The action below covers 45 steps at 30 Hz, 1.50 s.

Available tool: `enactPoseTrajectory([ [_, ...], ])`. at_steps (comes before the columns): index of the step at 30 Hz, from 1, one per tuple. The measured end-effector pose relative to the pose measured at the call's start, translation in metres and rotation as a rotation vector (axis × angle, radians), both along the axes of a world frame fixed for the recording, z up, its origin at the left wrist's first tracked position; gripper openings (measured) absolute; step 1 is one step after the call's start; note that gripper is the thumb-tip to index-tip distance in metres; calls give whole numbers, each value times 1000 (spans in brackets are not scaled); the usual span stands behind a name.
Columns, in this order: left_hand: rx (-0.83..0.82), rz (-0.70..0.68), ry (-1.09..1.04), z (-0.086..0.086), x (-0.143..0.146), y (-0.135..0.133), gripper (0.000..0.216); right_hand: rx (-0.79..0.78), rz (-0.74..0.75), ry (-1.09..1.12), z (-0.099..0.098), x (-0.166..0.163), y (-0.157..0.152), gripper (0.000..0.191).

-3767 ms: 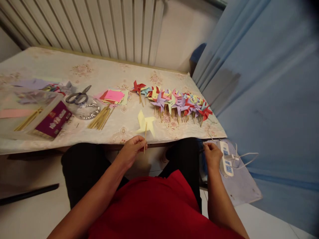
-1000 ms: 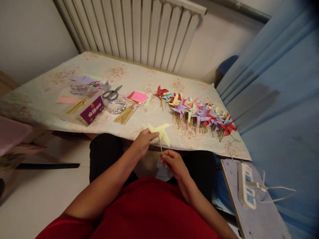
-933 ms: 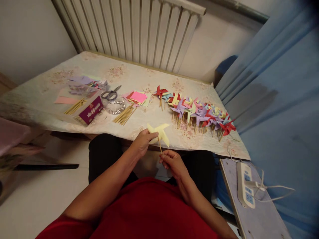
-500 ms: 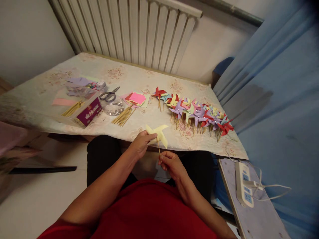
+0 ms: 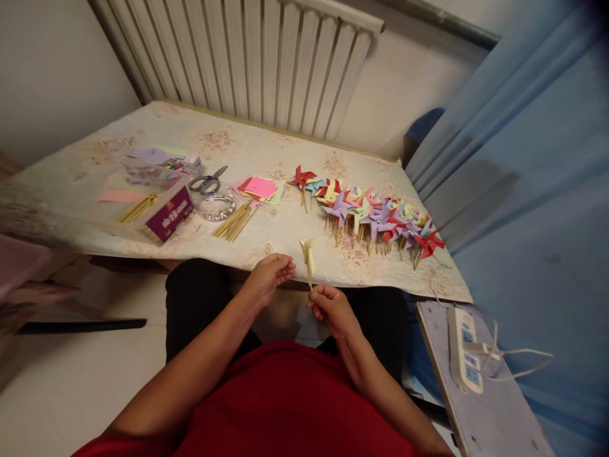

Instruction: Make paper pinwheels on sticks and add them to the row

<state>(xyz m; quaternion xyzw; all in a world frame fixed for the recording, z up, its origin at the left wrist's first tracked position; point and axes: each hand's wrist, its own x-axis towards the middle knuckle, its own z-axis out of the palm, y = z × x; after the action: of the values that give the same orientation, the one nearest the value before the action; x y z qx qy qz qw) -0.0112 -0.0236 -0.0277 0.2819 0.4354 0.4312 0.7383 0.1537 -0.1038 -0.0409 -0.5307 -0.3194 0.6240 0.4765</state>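
Note:
A pale yellow paper pinwheel (image 5: 309,259) on a thin wooden stick stands upright near the table's front edge, turned almost edge-on. My right hand (image 5: 330,307) pinches the lower part of its stick between thumb and fingers. Just left of the pinwheel, apart from it, is my left hand (image 5: 273,274), its fingers curled together with nothing visible in them. On the right of the table lies a crowd of finished pinwheels (image 5: 375,216) in red, purple, yellow, pink and blue, their sticks pointing toward me.
Loose wooden sticks (image 5: 234,222) lie beside a round tray of pins (image 5: 216,207), scissors (image 5: 208,183) and coloured paper squares (image 5: 261,186). Farther left stands a purple-fronted box (image 5: 169,214) with more sticks. A power strip (image 5: 465,351) rests on a board at right.
My left hand has let go of the yellow pinwheel and drawn slightly away. The pinwheel has turned from facing me to edge-on, still in my right hand.

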Motion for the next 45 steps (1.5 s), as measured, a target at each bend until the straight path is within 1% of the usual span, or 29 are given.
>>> enactPoseTrajectory([
  [8,73,-232,21,-6,12,-20,26,1,-22,-8,1,-1,0,30],
  [14,115,-338,5,-4,18,-29,26,9,-26,-17,0,-3,-1,29],
  [27,173,-366,22,-6,23,-31,24,11,-33,-45,-3,-4,-2,27],
  [35,158,-321,-4,-13,26,-30,26,26,-36,-24,-3,-4,-2,25],
  [45,153,-311,-21,-12,28,-30,24,39,-33,-24,-4,-4,-2,23],
])
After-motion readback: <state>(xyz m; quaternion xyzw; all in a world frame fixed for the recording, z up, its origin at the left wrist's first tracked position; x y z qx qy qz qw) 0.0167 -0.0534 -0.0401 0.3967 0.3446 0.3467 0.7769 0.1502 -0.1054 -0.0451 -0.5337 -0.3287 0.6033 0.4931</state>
